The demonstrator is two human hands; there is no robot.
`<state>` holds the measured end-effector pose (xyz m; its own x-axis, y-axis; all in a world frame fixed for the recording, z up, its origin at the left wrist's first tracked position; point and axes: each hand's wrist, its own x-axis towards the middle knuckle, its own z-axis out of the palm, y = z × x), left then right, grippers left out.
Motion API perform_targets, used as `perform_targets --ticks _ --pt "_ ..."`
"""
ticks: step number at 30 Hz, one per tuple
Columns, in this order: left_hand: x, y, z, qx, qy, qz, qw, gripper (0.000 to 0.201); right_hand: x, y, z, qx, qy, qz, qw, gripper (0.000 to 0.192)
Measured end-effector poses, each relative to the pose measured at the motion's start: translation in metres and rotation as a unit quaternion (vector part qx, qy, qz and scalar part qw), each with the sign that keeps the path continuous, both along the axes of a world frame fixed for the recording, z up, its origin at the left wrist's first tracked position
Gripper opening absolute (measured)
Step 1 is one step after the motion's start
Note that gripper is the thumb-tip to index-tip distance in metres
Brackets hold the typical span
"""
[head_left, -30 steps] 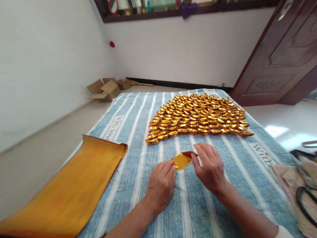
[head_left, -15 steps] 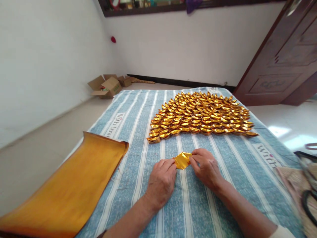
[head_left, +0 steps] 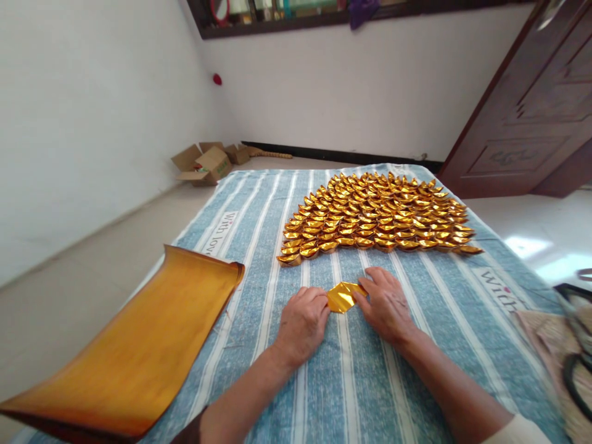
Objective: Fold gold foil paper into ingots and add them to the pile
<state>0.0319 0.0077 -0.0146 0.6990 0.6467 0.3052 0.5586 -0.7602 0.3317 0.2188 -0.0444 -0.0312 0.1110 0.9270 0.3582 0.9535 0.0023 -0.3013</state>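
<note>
A small folded piece of gold foil paper (head_left: 341,298) lies between my two hands, low over the striped cloth. My left hand (head_left: 303,320) pinches its left end with the fingers curled together. My right hand (head_left: 385,305) holds the right end, thumb on the near side and fingers at the far edge, the index finger partly raised. Beyond the hands, many folded gold paper ingots (head_left: 370,213) stand in close rows. To the left lies a stack of large gold paper sheets (head_left: 139,333), its far edge curling up.
A blue and white striped cloth (head_left: 259,382) covers the table. Black-handled scissors (head_left: 573,370) lie on a beige cloth (head_left: 536,333) at the right edge. Open cardboard boxes (head_left: 208,165) sit on the floor by the wall. A brown door (head_left: 522,117) stands at the back right.
The fingers of my right hand have loosened and lifted a little at the foil paper's right end, showing more of it. My left hand keeps its pinch. The camera view has shifted slightly.
</note>
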Motion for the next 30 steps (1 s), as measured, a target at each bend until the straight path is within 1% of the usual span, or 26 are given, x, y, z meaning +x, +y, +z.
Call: perform_targets --ticks 4,7,9,11,12,14,16,18,21,23,26,30 --pt "0.004 0.002 0.008 -0.032 0.041 0.027 0.998 0.007 0.002 0.0 -0.003 0.03 0.039 0.017 0.999 0.008" --pt "0.008 0.005 0.017 -0.064 0.08 0.052 0.993 0.004 0.003 0.001 -0.007 0.07 0.103 0.032 0.992 0.005" --pt "0.01 0.008 0.021 -0.083 0.096 0.062 0.99 0.014 0.004 0.001 -0.007 0.091 0.165 0.046 0.981 0.005" --pt "0.012 0.011 0.024 -0.097 0.099 0.067 0.988 0.026 0.004 0.0 -0.005 0.094 0.234 0.064 0.966 0.007" --pt "0.012 0.013 0.024 -0.102 0.097 0.067 0.988 0.028 0.003 -0.001 -0.002 0.09 0.264 0.074 0.957 0.007" --pt "0.012 0.017 0.022 -0.105 0.09 0.056 0.989 0.019 0.003 -0.004 0.004 0.081 0.311 0.093 0.942 0.006" --pt "0.011 0.018 0.02 -0.079 0.069 0.039 0.994 0.011 0.002 -0.008 0.012 0.079 0.329 0.123 0.933 0.006" --pt "0.008 0.018 0.017 -0.012 0.041 0.023 0.999 0.014 0.002 -0.011 0.02 0.089 0.32 0.163 0.929 0.007" --pt "0.002 0.012 0.012 0.107 0.02 -0.003 0.994 0.022 0.003 -0.014 0.026 0.093 0.262 0.22 0.935 0.011" --pt "-0.003 0.006 0.008 0.146 0.029 -0.022 0.989 0.026 0.004 -0.014 0.026 0.08 0.219 0.24 0.943 0.015" --pt "-0.009 -0.003 0.003 0.14 0.046 -0.038 0.988 0.027 0.003 -0.014 0.023 0.059 0.173 0.247 0.952 0.02" --pt "-0.014 -0.009 0.004 0.063 0.036 -0.046 0.996 0.021 0.001 -0.015 0.019 0.031 0.148 0.244 0.958 0.019"
